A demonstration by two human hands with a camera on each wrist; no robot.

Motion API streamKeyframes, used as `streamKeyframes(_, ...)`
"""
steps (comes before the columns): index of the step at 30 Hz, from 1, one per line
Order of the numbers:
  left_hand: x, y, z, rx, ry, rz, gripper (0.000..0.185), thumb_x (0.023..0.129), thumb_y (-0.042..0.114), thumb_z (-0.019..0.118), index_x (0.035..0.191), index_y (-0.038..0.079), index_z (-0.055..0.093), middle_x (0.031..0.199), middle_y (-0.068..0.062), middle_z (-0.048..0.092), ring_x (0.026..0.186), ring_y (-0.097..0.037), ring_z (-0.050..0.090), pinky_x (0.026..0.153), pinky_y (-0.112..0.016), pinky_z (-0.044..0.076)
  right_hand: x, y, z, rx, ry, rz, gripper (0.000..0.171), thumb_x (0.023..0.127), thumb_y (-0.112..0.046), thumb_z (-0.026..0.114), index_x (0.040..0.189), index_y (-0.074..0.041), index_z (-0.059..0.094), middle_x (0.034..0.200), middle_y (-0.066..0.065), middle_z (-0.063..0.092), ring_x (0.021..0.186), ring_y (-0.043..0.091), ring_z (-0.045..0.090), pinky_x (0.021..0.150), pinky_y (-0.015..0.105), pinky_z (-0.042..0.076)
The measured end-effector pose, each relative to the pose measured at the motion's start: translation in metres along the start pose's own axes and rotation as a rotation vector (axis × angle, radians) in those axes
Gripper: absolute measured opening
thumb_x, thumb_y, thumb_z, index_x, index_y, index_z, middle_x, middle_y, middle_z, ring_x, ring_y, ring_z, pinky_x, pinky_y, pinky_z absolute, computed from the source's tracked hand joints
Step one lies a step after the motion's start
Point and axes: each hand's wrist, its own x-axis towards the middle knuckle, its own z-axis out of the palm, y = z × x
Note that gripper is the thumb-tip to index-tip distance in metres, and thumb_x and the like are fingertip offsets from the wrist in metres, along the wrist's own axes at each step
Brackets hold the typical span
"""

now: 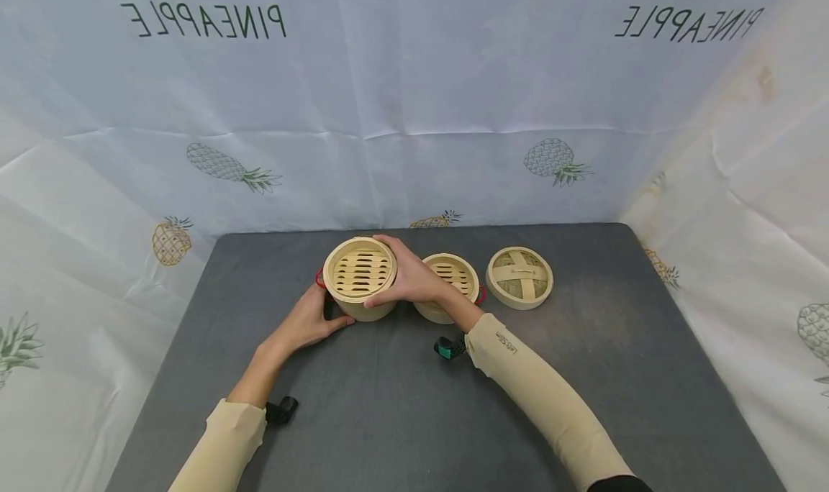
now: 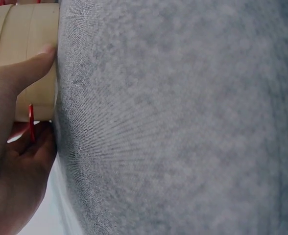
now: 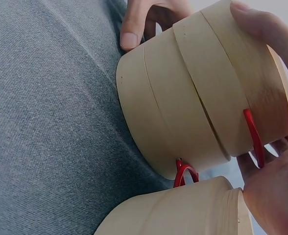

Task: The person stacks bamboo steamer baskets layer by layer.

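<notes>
Two round bamboo steamer baskets stand stacked at the table's back, left of centre. My right hand [image 1: 411,272] grips the upper steamer basket [image 3: 222,68], thumb on the near wall and fingers round the far side. Low on the stack, my left hand [image 1: 306,324] holds the lower steamer basket [image 3: 158,107] between thumb and fingers. The left wrist view has the left thumb [image 2: 29,71] against the pale wall beside a red handle [image 2: 31,122]. A slatted floor shows inside the upper basket. Whether the two rims are fully seated cannot be told.
Close to the stack's right, partly behind the right forearm, stands another steamer basket [image 1: 447,265] with a red handle [image 1: 481,295]. Farther right lies a woven bamboo lid [image 1: 520,269]. A pineapple-print cloth [image 1: 388,82] hangs behind the dark grey table [image 1: 388,420].
</notes>
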Motion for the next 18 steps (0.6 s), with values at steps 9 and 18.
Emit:
streamKeyframes(9, -0.0019, -0.0032, 0.0010, -0.008, 0.039, 0.048, 0.114, 0.084, 0.022, 0.095, 0.171, 0.005, 0.024, 0.163, -0.027, 0.046, 0.138, -0.044, 0.058, 0.110, -0.065, 0.049, 0.0027, -0.0004, -0.0019, -0.018, -0.027, 0.006, 0.124, 0.078, -0.031, 0.097, 0.174, -0.021, 0.019, 0.168, 0.012, 0.037, 0.152, 0.031, 0.048, 0.124, 0.055, 0.043)
streamKeyframes(18, -0.0016, 0.0001, -0.0006, 0.005, 0.001, 0.007, 0.110, 0.088, 0.022, 0.093, 0.171, 0.002, 0.024, 0.162, -0.027, 0.047, 0.137, -0.044, 0.059, 0.112, -0.062, 0.049, 0.0039, -0.0001, -0.0061, -0.038, -0.049, 0.007, 0.123, 0.079, -0.035, 0.095, 0.174, -0.022, 0.018, 0.168, 0.013, 0.037, 0.151, 0.032, 0.049, 0.123, 0.057, 0.044)
